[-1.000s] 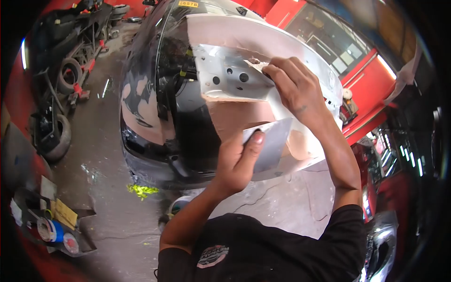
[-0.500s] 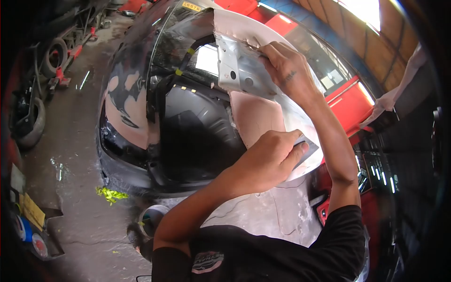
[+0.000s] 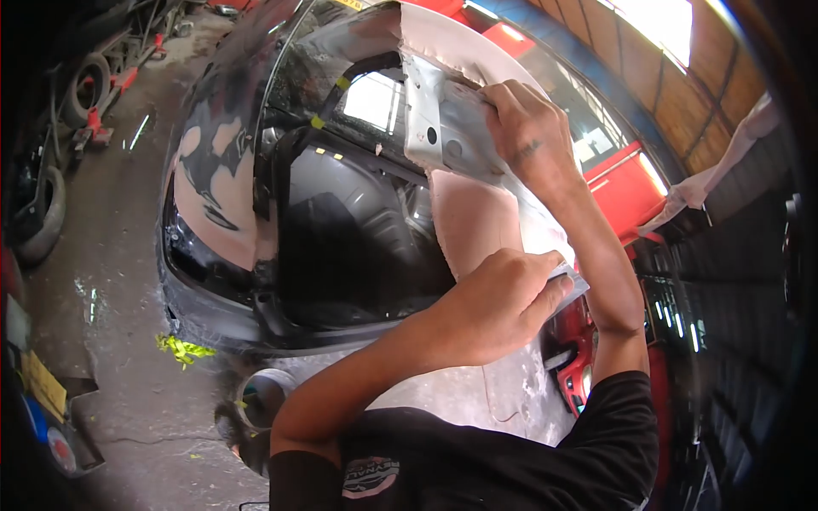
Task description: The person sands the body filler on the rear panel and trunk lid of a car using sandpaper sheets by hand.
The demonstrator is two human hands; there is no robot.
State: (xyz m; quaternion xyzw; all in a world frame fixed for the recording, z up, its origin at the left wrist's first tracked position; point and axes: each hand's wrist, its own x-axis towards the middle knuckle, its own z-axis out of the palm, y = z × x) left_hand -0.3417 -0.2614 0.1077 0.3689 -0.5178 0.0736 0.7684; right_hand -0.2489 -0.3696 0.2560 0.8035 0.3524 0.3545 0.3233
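Two hands at a filler-patched car panel

The left hand (image 3: pixel 515 298) grips a flat grey plate (image 3: pixel 577 287) firmly between thumb and fingers, its corner projecting past the thumb near the lower edge of the car panel (image 3: pixel 477 213). Above it, the right hand (image 3: pixel 528 128) is pinched at the panel's upper recess, fingertips drawn together; what they hold, if anything, is hidden. Pink filler coats the panel beside a dark opening (image 3: pixel 358 238) in the car body (image 3: pixel 213 307). Yellow-green scraps (image 3: pixel 183 349) and a round container (image 3: pixel 266 396) lie below.
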